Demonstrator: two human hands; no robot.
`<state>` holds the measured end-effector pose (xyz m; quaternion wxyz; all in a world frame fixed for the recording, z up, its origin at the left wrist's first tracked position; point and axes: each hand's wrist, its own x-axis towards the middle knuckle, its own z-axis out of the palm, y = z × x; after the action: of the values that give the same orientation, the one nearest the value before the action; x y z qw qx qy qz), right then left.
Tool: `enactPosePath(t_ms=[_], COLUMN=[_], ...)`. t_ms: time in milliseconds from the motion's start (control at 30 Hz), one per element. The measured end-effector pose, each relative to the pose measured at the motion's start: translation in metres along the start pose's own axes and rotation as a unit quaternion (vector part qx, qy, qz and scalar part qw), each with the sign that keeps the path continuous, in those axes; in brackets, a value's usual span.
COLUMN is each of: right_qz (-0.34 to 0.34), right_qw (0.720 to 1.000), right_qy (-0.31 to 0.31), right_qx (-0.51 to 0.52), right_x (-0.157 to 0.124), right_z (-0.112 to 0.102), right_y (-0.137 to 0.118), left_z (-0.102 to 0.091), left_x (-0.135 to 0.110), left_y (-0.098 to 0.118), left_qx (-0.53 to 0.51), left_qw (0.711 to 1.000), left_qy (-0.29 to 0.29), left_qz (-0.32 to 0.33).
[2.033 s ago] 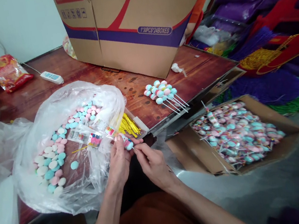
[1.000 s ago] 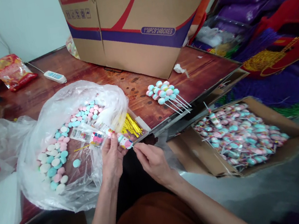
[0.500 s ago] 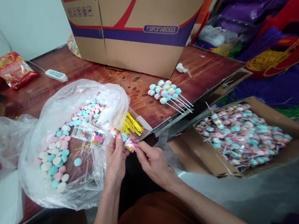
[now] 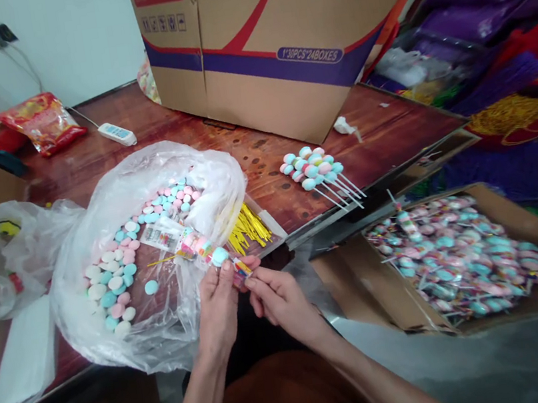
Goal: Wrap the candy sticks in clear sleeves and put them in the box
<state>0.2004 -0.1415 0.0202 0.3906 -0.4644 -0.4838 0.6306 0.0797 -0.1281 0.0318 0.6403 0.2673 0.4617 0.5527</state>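
Note:
My left hand [image 4: 217, 302] is closed round the lower part of a candy stick [image 4: 219, 257], whose blue and pink pieces sit in a clear printed wrapper. With its thumb and fingers, my right hand [image 4: 279, 294] pinches the gathered end of that wrapper. The stick itself is hidden by the wrapper and fingers. Just beyond lie flat printed wrappers [image 4: 163, 235] and a bundle of gold twist ties [image 4: 248, 227]. Loose pink, blue and white candies [image 4: 116, 271] rest on the table inside an opened clear plastic bag [image 4: 135, 356].
Several unwrapped candy sticks [image 4: 313, 169] lie near the table's edge. To the right, a cardboard box [image 4: 379, 299] holds many wrapped candy sticks [image 4: 459, 254]. A large carton [image 4: 277, 86] stands at the back. Further left are a red snack packet [image 4: 44, 124] and a power strip [image 4: 117, 134].
The view has shifted, so the scene sits further right and slightly lower. My hands have turned the candy stick a little; its blue piece now shows above my left thumb.

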Motion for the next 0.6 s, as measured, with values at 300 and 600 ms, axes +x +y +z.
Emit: enactPosePath(t_ms=[300, 600], right_qz=[-0.038, -0.105], right_qw=[0.998, 0.849], right_qy=[0.007, 0.056], right_qx=[0.051, -0.515], right_x=[0.008, 0.051], right_z=[0.032, -0.003], right_y=[-0.013, -0.039], left_z=[-0.012, -0.028], left_x=[-0.013, -0.008], left_y=[0.009, 0.03], left_qx=[-0.056, -0.103], left_qw=[0.998, 0.984], left_qy=[0.016, 0.095], left_qz=[0.025, 0.107])
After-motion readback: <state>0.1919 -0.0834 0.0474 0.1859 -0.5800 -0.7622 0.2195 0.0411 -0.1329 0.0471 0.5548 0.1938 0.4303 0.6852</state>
